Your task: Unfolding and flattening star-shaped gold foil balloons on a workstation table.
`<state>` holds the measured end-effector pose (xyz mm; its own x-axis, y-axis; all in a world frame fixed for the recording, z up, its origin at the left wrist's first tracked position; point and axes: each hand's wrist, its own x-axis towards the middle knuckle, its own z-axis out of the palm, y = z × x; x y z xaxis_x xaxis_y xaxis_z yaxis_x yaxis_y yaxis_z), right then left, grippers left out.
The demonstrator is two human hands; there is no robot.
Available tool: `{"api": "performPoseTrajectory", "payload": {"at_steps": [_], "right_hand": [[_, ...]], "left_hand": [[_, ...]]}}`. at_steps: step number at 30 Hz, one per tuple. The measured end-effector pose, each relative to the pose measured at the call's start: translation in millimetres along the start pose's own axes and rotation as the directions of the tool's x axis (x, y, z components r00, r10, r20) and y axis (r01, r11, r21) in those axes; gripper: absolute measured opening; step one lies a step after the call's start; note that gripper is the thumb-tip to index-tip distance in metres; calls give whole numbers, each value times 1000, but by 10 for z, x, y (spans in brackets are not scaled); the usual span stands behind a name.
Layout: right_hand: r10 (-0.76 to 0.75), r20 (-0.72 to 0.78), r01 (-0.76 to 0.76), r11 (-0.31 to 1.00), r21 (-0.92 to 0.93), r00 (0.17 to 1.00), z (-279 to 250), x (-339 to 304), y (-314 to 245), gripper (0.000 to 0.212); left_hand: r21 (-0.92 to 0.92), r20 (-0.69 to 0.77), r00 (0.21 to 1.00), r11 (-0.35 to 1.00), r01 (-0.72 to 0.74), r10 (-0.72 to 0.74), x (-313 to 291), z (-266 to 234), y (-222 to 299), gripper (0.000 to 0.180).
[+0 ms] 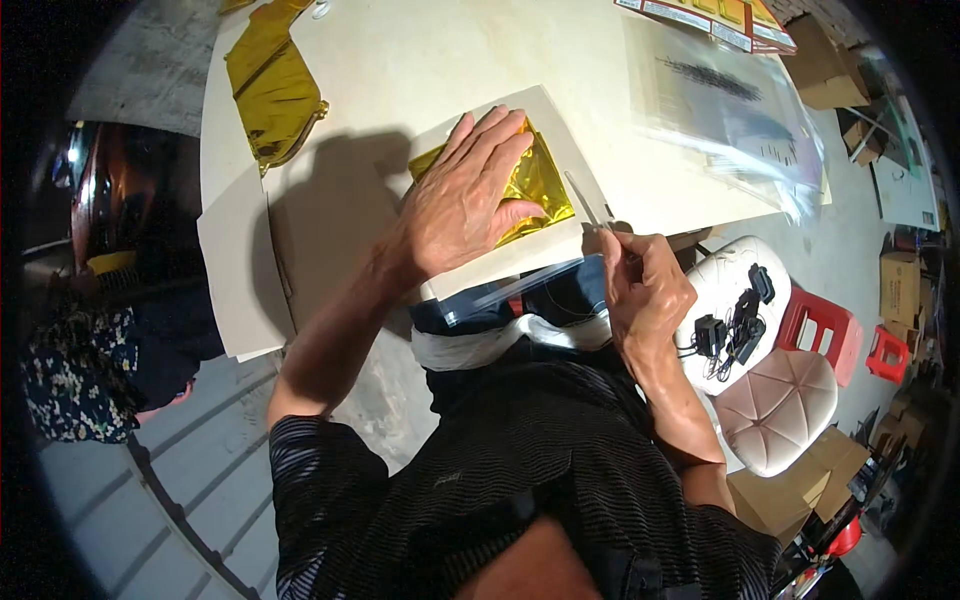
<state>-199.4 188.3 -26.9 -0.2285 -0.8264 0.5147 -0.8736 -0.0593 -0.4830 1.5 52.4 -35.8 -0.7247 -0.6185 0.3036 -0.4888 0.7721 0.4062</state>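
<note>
My left hand [465, 195] lies flat with its fingers stretched over a shiny gold foil sheet [540, 190]. The foil looks creased and rests on a pale card sheet [480, 268] at the near table edge. To the right, my right hand [648, 285] is closed in a pinch beside the card's near right corner. A thin, pale, narrow tool-like piece [585, 198] runs from its fingertips onto the card; its exact kind is unclear. Along the card's near edge, a clear plastic strip [510, 288] hangs over my lap.
Gold foil [270, 95] lies on the table [400, 60] at far left. Clear plastic sleeves [730, 110] and printed packaging [715, 20] are at far right. Right of me stand a white stool [705, 285] holding black cables [740, 330], a padded seat [778, 408] and red stools [830, 320].
</note>
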Motion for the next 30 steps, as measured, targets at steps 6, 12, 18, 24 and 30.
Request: {"api": "performPoseTrajectory", "payload": {"at_steps": [6,12,18,24,30], "right_hand": [[-119,-52,120,993,13,991,15,-16,58,17],[-214,-61,214,977,-15,975,50,35,74,22],[-212,-63,211,977,-14,975,140,100,123,20],[-164,-50,161,985,-56,985,88,38,126,18],[-151,-47,150,989,-14,987,165,141,81,16]], "left_hand": [[-4,25,999,1000,19,-19,-6,-4,-2,80],[32,43,998,999,36,-37,-4,4,19,77],[61,52,997,997,54,-58,0,-25,7,75],[29,20,999,998,48,-49,-9,5,8,74],[30,25,998,998,54,-55,-5,-20,21,75]]}}
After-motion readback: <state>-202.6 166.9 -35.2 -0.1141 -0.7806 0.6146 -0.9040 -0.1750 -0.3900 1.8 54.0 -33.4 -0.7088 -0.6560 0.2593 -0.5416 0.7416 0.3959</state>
